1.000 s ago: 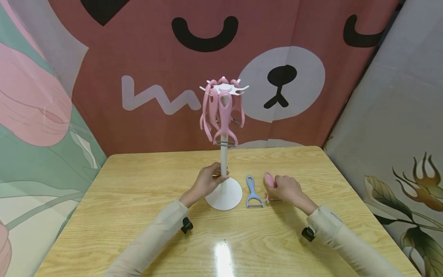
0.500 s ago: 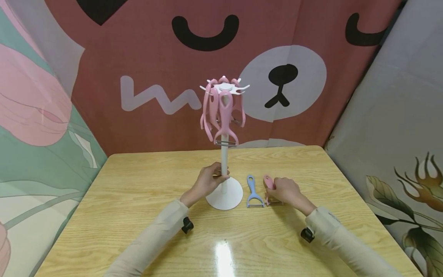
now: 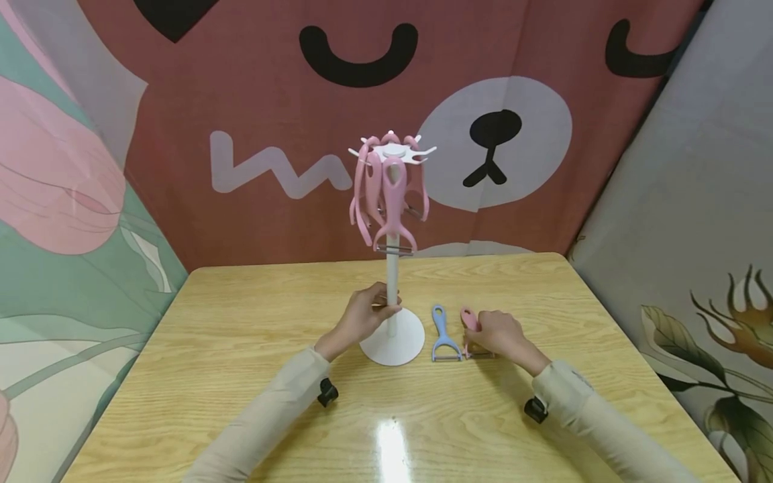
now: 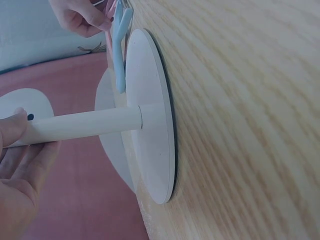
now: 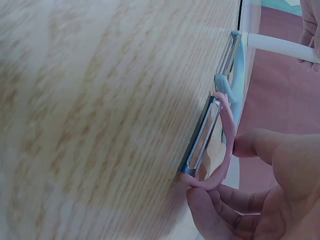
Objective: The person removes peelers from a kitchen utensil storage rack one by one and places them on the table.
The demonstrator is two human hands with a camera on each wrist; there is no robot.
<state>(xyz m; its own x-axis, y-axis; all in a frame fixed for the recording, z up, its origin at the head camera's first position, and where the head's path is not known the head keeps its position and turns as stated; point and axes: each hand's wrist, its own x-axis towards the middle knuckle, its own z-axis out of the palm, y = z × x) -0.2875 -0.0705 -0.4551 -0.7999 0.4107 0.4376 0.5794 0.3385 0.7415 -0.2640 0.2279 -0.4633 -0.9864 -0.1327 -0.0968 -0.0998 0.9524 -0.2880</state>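
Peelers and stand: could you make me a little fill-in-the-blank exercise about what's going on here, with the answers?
1. The left hand grips the stand, which is coloured ____.
2. The right hand holds a pink ____.
3. On the table, the middle peeler, between the stand and the right hand, is coloured ____.
4. Compared with the hanging peelers, both hands are ____ (higher or lower).

Missing words: white; peeler; blue; lower.
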